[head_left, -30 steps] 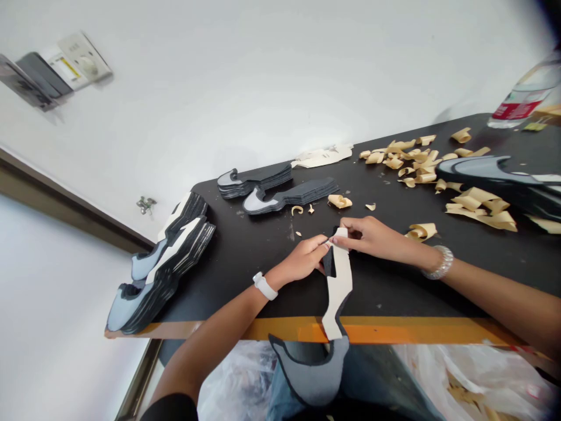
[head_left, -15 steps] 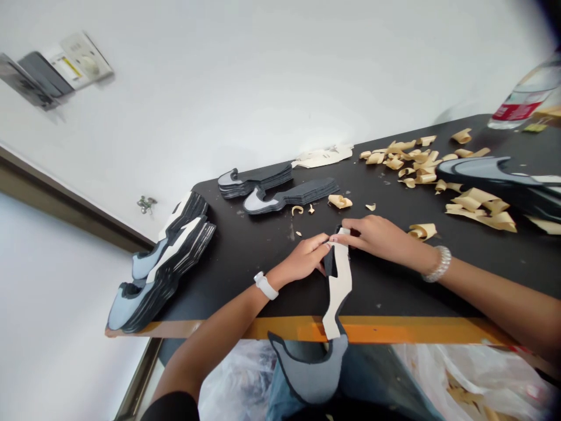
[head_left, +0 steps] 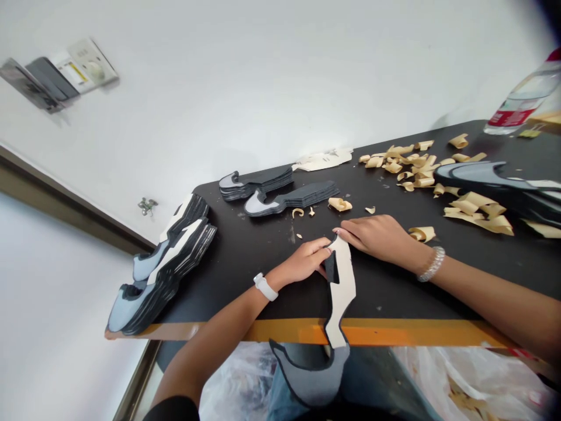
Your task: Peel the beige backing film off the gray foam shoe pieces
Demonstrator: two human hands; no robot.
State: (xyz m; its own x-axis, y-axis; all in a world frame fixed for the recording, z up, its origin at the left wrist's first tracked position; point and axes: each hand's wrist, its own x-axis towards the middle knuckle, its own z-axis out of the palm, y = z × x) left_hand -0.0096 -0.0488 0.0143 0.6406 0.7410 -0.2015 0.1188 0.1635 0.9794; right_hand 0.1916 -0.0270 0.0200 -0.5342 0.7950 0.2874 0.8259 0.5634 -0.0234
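Observation:
A flat shoe upper piece [head_left: 310, 383], grey with a black border, hangs partly over the table's front edge toward my lap. A white strip [head_left: 343, 289] lies along its long narrow arm, leaving a thin black margin and a dark notch on the left. My left hand [head_left: 310, 260] pinches the left side near the top, thumb above and fingers partly hidden beneath. At the far tip, my right hand [head_left: 370, 237] has its thumb and fingertips closed on the end of the white strip and the black layer.
Stacks of similar pieces stand at left [head_left: 164, 275], at the back [head_left: 289, 199] and at right [head_left: 491, 181]. Curled tan paper peelings [head_left: 416, 164] are scattered at back right. White cut pieces [head_left: 324, 159] lie by the wall, and a water bottle [head_left: 517, 105] stands far right.
The white strip's far end now lies flat along the black arm, where it was shifted and bunched under the fingers. My right hand has moved slightly left to the tip; my left hand stays put.

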